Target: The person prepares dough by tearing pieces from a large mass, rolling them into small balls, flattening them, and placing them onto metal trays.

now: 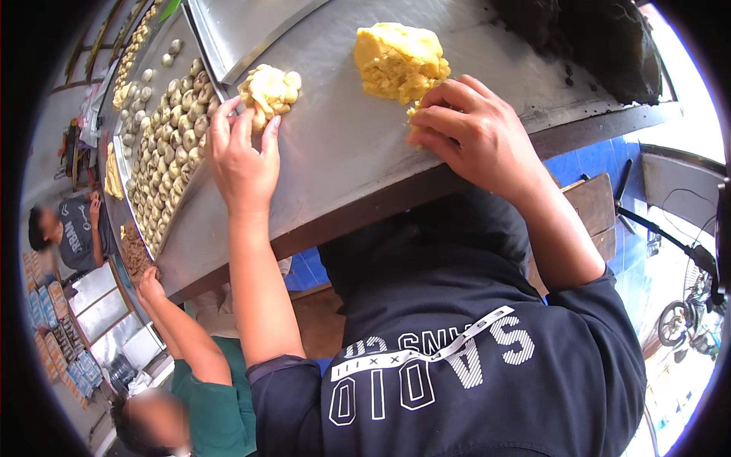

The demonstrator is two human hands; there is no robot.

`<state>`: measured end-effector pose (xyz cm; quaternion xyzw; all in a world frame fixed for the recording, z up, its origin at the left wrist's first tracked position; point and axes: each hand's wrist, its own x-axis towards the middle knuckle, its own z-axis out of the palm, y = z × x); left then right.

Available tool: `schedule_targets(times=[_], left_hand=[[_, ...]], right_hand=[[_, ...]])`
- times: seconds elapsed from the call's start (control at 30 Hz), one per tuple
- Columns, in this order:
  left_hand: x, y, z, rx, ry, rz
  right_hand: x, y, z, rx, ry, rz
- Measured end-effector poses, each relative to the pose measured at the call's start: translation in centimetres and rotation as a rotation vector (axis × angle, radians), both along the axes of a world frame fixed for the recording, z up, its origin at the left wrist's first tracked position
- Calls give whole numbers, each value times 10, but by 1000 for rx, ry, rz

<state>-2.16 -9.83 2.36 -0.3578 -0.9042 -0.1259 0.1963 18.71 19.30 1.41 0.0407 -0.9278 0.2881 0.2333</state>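
The person's L hand (245, 164) is resting half-open, thumb and fingers apart, tips touching the near side of a small heap of pale-yellow, rounded dough pieces (268, 90); can't tell if it's actually gripping one. The R hand (480, 126) is holding its fingers bent, nearly closed, and is pinching a small, crumbly yellow dough bit (415, 116) btwn thumb and fingertips, just beside the near R corner of a big, rough-sided yellow dough lump (396, 57). Heap and lump are both sitting on a smooth grey metal tabletop (327, 152), well apart, heap on the L, lump on the R. Left of the L hand, lots of round cream-and-brown balls (164, 152) are lying in a shallow silver metal tray (184, 196). A 2nd shallow silver metal tray (244, 30) is lying just beyond the heap. A big, soft-looking black mass (594, 46) is covering the tabletop's far R end. Farther L, a co-worker's hand (151, 283) is reaching twd the tabletop's edge.
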Motion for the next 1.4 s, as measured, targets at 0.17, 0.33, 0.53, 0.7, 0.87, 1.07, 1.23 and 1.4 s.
schedule_targets(times=[0.17, 0.33, 0.53, 0.7, 0.87, 1.07, 1.23, 1.4], left_hand=[[-4, -21, -7, 286, -361, 2], [26, -45, -10, 780, -807, 58], [33, -68, 5, 1258, -642, 98], [42, -61, 1, 1102, -666, 66], [49, -57, -9, 502, -506, 22], [59, -57, 7, -87, -127, 31], [46, -54, -10, 461, -552, 12], [53, -31, 6, 229, -342, -66]], right_hand=[[1, 1, 2, -41, 45, -17], [4, -1, 0, -52, 35, 3], [-11, 5, 5, 207, 45, -97], [-14, -2, 19, 278, -153, 12], [-3, -8, 24, 76, -100, 19], [5, -5, 18, 103, -52, -79], [-18, -40, 24, 77, 58, 61], [-57, -77, 28, 207, 72, 140]])
